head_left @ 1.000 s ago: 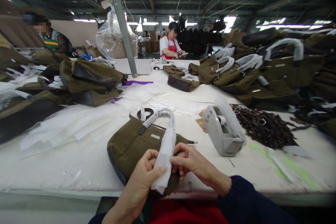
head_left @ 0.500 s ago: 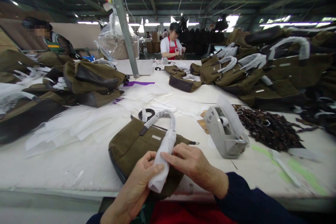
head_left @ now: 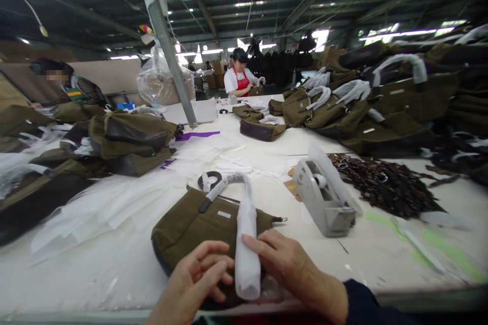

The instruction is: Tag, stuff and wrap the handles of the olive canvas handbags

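Observation:
An olive canvas bag lies flat at the near edge of the white table. Its handle arches upward, wrapped in white tissue. A loose roll of that white tissue wrap hangs down over the bag's front. My right hand presses its fingers against the roll's right side. My left hand sits just left of the roll with fingers curled and spread, its fingertips near the paper but not clearly gripping it.
A grey tape dispenser stands right of the bag, beside a heap of dark metal fittings. White tissue sheets spread at left. Piles of olive bags flank the table. Two other people work at the far end.
The view tilted upward, so the bag and hands sit lower in frame. My left hand let go of the tissue roll and opened; my right hand slid along the roll's side.

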Demonstrator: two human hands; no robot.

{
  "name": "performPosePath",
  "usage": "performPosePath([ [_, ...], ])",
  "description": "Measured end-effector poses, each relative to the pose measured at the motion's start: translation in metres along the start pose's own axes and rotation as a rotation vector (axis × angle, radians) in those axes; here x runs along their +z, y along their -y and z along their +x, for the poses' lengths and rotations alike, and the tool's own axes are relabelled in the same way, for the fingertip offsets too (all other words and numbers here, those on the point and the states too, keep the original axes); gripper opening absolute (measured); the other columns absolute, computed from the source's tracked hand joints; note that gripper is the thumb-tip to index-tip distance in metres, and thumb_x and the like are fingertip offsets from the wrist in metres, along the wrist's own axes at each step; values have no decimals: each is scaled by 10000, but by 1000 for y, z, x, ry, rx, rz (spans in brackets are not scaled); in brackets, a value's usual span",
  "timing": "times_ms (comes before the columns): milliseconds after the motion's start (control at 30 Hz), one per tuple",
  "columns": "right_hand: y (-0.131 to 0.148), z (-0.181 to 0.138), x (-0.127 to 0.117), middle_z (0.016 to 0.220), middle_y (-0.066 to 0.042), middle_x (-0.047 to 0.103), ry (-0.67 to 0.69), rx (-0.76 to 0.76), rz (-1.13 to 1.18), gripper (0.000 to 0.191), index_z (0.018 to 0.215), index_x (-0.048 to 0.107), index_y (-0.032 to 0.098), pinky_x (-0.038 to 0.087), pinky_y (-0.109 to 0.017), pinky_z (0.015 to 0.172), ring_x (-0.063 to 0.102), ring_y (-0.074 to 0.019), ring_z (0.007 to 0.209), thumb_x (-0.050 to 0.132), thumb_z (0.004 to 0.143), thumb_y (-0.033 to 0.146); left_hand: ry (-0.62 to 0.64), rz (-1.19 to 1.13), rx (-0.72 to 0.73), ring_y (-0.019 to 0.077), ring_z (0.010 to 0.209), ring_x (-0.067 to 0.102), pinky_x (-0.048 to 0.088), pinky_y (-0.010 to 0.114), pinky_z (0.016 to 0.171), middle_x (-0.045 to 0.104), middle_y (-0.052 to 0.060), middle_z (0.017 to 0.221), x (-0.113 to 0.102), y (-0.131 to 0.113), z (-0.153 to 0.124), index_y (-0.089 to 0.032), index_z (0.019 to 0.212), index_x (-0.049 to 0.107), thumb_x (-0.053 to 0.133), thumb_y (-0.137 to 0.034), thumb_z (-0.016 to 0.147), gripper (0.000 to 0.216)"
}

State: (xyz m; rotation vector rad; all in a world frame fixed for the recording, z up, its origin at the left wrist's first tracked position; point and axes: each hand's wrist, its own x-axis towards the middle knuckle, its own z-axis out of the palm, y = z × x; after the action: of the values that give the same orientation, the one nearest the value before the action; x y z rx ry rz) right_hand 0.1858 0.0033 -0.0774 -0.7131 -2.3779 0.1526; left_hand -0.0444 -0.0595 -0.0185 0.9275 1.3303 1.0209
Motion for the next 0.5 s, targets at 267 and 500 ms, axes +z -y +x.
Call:
performPosePath([
  [267, -25, -15, -26, 1253, -106, 572, -29, 358, 125, 469, 1364, 485, 243, 489, -419, 991, 539, -242, 1157, 579, 908, 184, -827, 568, 428, 384, 1305, 447, 341, 570, 1099, 527, 126, 1373, -83, 21, 35, -223, 1192, 578, 688, -637, 644, 696],
  [500, -30, -14, -17, 1143, -108, 610, 120, 490, 261, 387, 1219, 591, 180, 491, -443, 953, 553, -252, 1072, 629, 839, 116, -644, 165, 204, 301, 1221, 530, 343, 490, 1108, 597, 60, 1265, -81, 29, 35, -289, 1339, 469, 722, -552, 719, 719],
])
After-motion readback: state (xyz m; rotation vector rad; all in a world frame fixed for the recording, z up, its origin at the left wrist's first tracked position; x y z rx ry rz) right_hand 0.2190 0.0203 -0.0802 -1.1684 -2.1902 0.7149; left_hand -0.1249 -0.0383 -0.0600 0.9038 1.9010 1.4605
